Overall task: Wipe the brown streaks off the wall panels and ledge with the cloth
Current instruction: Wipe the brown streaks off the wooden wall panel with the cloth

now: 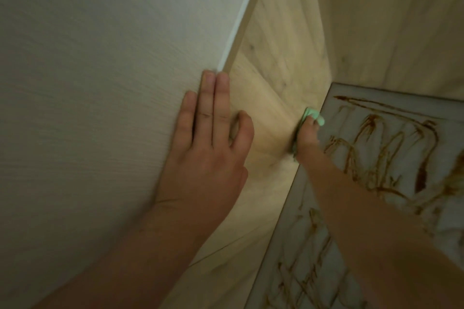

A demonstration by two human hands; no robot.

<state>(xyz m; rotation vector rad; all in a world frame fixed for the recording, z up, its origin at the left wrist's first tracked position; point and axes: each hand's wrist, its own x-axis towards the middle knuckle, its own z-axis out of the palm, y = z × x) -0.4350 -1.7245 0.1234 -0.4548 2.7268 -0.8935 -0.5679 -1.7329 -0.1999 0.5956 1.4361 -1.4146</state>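
My right hand (306, 136) grips a light green cloth (313, 115) and holds it against the light wood wall panel (276, 97), just beside the left edge of the pale ledge (313, 208). Brown streaks (376, 155) cover much of the ledge, to the right of and below my right arm. My left hand (208, 143) lies flat with straight fingers on the grey-white panel (100, 82) at the left, its fingertips near that panel's front edge. Most of the cloth is hidden by my fingers.
A second wood panel (401, 20) rises behind the ledge at the upper right and meets the first in a corner. The grey-white panel fills the left half of the view.
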